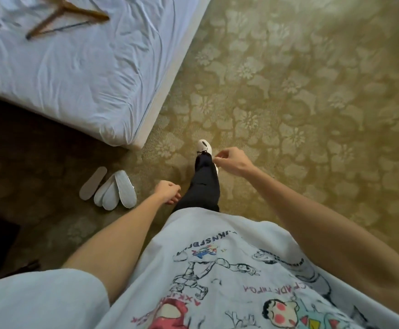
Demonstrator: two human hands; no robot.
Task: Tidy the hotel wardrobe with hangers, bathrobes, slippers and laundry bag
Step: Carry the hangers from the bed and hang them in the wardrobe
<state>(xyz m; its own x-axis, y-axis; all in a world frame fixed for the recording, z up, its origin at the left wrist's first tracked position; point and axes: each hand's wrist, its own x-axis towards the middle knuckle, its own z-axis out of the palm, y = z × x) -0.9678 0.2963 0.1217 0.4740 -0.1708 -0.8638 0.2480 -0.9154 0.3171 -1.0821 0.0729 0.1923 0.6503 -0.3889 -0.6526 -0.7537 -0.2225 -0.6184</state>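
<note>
Head view, looking down the person's front. The wooden hanger (65, 19) on the bed (79, 74) is blurred and its hook is cut off by the top edge. Only a corner of the bed shows; the rest runs out of frame at left and top. The lower left of the floor is in deep shadow and nothing can be made out there. One leg in dark trousers (203, 184) reaches forward, ending in a white shoe (204, 146); the other leg is hidden behind the T-shirt (217, 269).

Writing: the T-shirt print is upside down to the camera. Fragments read roughly "JKNSFD" near the hem — the other lettering among the cartoon figures is too smeared to read.

Left hand (167, 192): forearm bare, reaching forward and down, fingers curled inward beside the thigh, grip closed on nothing visible. Right hand (231, 160): raised ahead of the body near the shoe in the frame, thumb and forefinger drawn close together, other fingers bent. Whether something small is pinched there cannot be told.

Task things: white slippers (115, 192) lie fanned in an overlapping heap on the patterned carpet (288, 91), near the bed corner and left of the left hand — one turned sole-up (93, 182) beside the rest.
</note>
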